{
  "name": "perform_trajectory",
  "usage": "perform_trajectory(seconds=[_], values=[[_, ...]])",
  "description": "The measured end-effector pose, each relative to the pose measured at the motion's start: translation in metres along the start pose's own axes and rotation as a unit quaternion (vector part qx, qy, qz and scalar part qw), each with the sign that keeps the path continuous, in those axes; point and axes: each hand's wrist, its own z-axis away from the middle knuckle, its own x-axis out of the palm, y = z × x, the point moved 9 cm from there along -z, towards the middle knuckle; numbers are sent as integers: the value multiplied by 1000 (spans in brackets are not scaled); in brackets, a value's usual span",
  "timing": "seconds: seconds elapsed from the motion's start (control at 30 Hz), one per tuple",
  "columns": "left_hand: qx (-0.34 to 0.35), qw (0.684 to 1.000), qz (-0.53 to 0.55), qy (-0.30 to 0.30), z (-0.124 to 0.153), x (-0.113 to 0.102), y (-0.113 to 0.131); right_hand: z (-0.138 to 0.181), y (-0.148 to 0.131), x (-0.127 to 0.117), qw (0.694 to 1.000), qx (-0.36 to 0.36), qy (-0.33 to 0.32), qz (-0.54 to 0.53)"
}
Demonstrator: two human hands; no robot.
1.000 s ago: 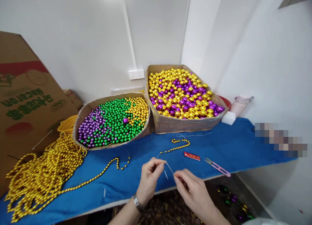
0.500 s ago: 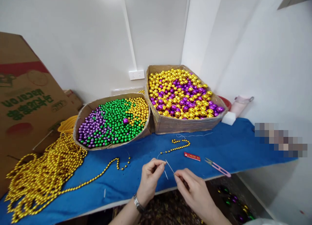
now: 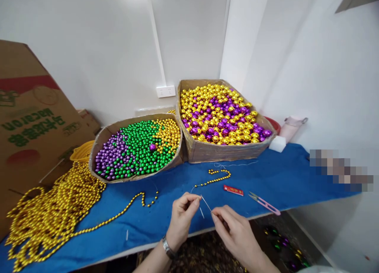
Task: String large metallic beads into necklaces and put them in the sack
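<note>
Over the table's front edge, my right hand [image 3: 233, 227] pinches a thin needle [image 3: 206, 202] that points up and left. My left hand [image 3: 183, 212], with a wristwatch [image 3: 168, 247] on its wrist, has thumb and forefinger closed at the needle's far end. A fine thread [image 3: 192, 189] runs from these fingertips toward a short string of gold beads [image 3: 217, 180] on the blue cloth. Whether the thread passes through the needle is too small to tell. Just below the needle shows a slim white sliver [image 3: 201, 213]. Right of my hands lie pink-handled thread snips [image 3: 265, 204] and a small red packet [image 3: 233, 190].
Two cardboard boxes hold beads: small purple, green and gold in the left box [image 3: 136, 180], larger gold and purple in the right box [image 3: 227, 152]. Gold bead strands [image 3: 50, 217] are heaped at left beside a yellow basket [image 3: 82, 150]. A pink bottle [image 3: 291, 128] stands by the wall.
</note>
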Motion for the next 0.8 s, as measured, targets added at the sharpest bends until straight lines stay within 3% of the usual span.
perform_trajectory(seconds=[0.43, 0.8], values=[[-5, 1000, 7, 4, 0, 0, 0, -1, 0, 5, 1000, -1, -5, -1], [-133, 979, 153, -38, -1, 13, -25, -2, -3, 6, 1000, -12, -14, 13]])
